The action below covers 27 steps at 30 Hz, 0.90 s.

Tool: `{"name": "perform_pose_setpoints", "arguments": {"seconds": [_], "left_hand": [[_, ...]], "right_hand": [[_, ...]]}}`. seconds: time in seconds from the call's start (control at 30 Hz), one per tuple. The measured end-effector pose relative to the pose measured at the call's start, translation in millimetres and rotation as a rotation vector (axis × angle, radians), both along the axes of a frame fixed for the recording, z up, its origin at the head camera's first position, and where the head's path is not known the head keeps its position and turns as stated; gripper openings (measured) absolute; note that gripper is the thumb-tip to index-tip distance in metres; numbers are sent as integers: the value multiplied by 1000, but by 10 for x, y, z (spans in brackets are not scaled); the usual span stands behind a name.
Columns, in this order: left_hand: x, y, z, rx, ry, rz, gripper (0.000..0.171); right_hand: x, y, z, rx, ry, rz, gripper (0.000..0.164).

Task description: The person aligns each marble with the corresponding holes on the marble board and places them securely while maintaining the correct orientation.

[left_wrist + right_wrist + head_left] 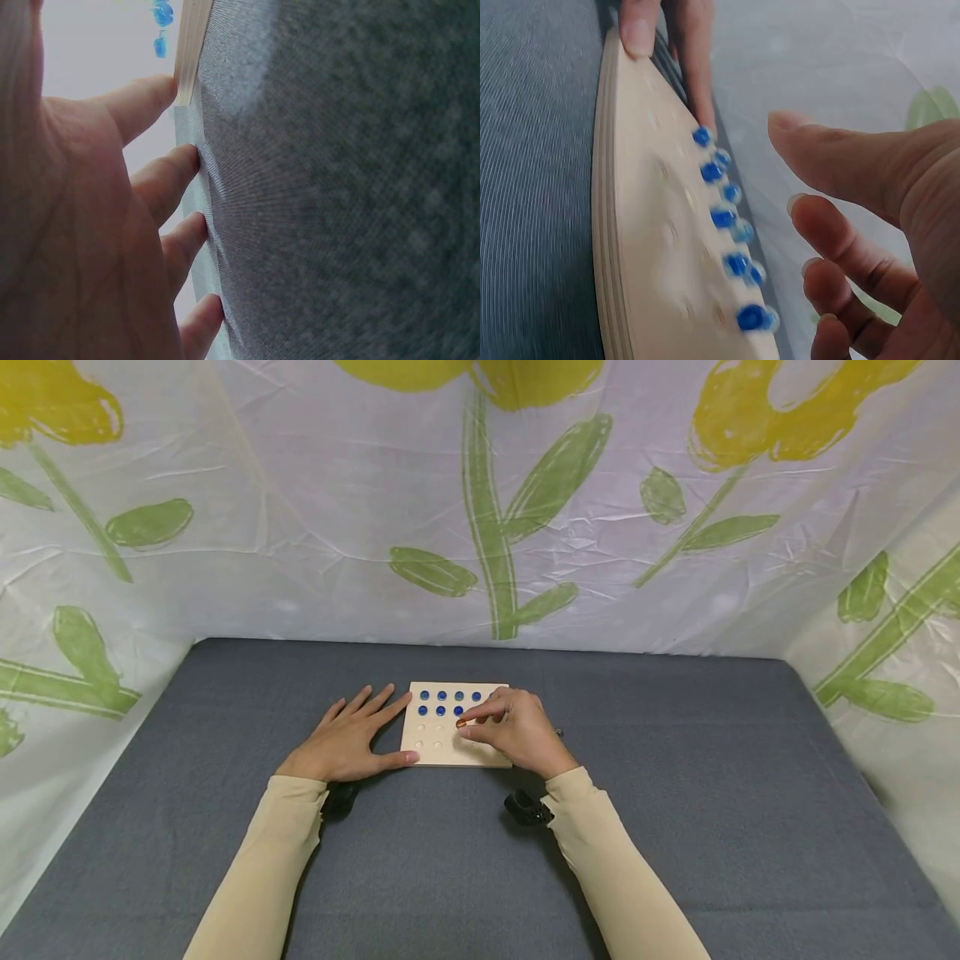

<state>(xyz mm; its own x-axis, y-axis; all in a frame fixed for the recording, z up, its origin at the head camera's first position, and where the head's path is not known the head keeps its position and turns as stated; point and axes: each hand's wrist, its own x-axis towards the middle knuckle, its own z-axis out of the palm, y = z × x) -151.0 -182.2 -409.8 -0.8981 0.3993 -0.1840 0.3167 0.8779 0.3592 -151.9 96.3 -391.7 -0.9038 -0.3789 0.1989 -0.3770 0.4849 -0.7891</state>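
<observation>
A pale wooden board (pixel 480 756) with rows of round hollows lies on the table. Blue glass marbles (pixel 440 711) fill its two far rows, partly hidden by my right hand (pixel 521 731). In the head view, that hand's thumb and index finger pinch a small orange-brown marble (pixel 461 723) over the third row. The right wrist view shows a gap between thumb and fingers (pixel 829 225), and no orange-brown marble there. My left hand (pixel 345 743) lies spread at the board's left side, its thumb on the near left corner and index finger against the far left edge.
Dark grey cloth (pixel 712 827) covers the table. A small shiny item (pixel 559 733) lies just right of my right wrist, mostly hidden. Behind the table hangs a white sheet (pixel 322 510) with yellow flowers and green leaves.
</observation>
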Motion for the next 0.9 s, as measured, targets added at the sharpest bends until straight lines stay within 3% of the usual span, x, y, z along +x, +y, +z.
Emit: {"name": "perform_pose_setpoints", "arguments": {"seconds": [0.57,0.9], "left_hand": [[2,2,8,0,-4,-1,98],[-6,0,13,7,-11,-7,98]], "right_hand": [[-84,-490,-60,130,32,-33,11],[-85,-621,-102,245,4,-109,10]]}}
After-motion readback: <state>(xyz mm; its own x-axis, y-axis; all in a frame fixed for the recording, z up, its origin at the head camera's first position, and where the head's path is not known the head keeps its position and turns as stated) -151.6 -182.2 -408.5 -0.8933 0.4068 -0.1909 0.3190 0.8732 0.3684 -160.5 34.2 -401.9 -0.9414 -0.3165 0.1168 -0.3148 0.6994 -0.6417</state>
